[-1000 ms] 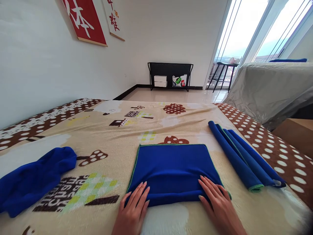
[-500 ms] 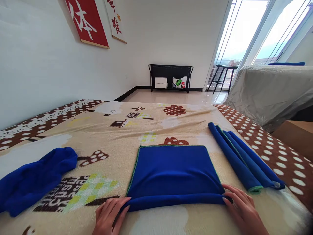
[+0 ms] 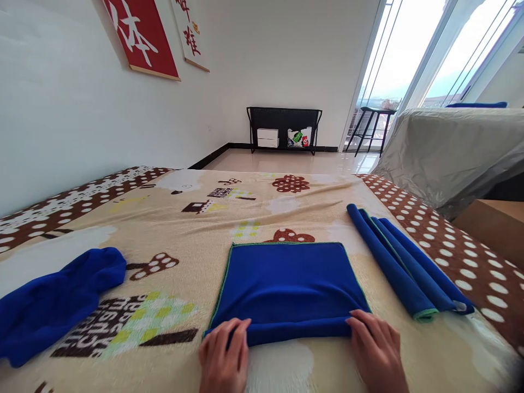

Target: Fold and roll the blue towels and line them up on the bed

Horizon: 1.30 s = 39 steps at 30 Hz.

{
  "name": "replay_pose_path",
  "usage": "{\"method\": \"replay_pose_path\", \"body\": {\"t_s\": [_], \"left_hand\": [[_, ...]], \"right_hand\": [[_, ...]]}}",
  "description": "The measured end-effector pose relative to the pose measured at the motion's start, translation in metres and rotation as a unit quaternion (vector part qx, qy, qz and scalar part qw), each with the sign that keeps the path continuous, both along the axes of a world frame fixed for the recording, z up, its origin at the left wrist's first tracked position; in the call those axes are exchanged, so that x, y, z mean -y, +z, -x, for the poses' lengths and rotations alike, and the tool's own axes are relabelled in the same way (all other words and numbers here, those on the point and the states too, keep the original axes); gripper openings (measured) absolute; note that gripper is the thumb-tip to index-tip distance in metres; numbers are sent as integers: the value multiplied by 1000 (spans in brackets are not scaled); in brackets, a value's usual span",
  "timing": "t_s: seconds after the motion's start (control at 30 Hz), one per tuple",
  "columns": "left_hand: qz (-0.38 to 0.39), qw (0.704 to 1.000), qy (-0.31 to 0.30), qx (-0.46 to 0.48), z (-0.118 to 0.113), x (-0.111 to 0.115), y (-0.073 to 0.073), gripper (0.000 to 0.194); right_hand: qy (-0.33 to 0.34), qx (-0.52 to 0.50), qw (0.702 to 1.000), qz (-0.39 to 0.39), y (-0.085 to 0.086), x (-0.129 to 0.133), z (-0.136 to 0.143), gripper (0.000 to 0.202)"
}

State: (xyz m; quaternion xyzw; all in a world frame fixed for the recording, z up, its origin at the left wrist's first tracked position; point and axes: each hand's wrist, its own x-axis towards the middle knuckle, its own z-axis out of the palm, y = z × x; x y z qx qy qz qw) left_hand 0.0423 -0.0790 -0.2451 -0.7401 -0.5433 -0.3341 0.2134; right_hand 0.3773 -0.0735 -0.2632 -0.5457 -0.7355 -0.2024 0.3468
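A blue towel (image 3: 290,278) with green stitched edges lies flat in front of me, its near edge rolled into a narrow tube. My left hand (image 3: 226,349) grips the roll near its left end, fingers curled over the top. Toward the right end, my right hand (image 3: 374,344) has its fingers closed on the same roll. The thumbs are mostly hidden. To the right lie rolled blue towels (image 3: 403,262), side by side and slanting away. A crumpled blue cloth (image 3: 65,297) rests at the left.
Everything lies on a patterned beige blanket (image 3: 155,224) with a brown polka-dot border. Beyond it stand a black rack (image 3: 284,121) and a black stool (image 3: 374,112). A plastic-covered piece of furniture (image 3: 458,136) and a cardboard box (image 3: 493,226) are at the right.
Both hands have moved inward along the roll from its ends, the left going right and the right going left. The towel's rolled edge stays about where it was.
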Motion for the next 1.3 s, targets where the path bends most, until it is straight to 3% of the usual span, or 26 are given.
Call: {"method": "replay_pose_path", "body": {"t_s": [0.13, 0.27, 0.4, 0.63, 0.73, 0.83, 0.93, 1.07, 1.3], "left_hand": [[24, 990, -132, -49, -60, -3, -5, 40], [10, 986, -128, -109, -84, -10, -5, 41], [73, 984, -74, -146, -56, -14, 1, 49], [137, 984, 43, -107, 21, -11, -2, 55], [129, 986, 67, -86, 36, -5, -4, 55], [73, 992, 87, -58, 47, 2, -3, 52], [23, 997, 40, -67, 61, 10, -1, 40], [48, 988, -73, -130, 76, 14, 7, 37], [36, 991, -48, -116, 70, 7, 13, 37]], "right_hand": [[120, 69, 989, 42, 5, -1, 44, 39], [126, 149, 979, 62, 7, -8, 65, 44], [76, 159, 981, 83, 8, -13, 52, 49], [-23, 117, 985, 122, -4, -15, -10, 60], [-25, 109, 987, 117, -10, -14, -28, 58], [-24, 93, 991, 95, -12, -8, -40, 53], [-18, 76, 996, 44, -11, 2, -53, 41], [39, 115, 992, 40, -10, 11, -67, 37], [54, 122, 989, 63, -13, 2, -67, 42]]}}
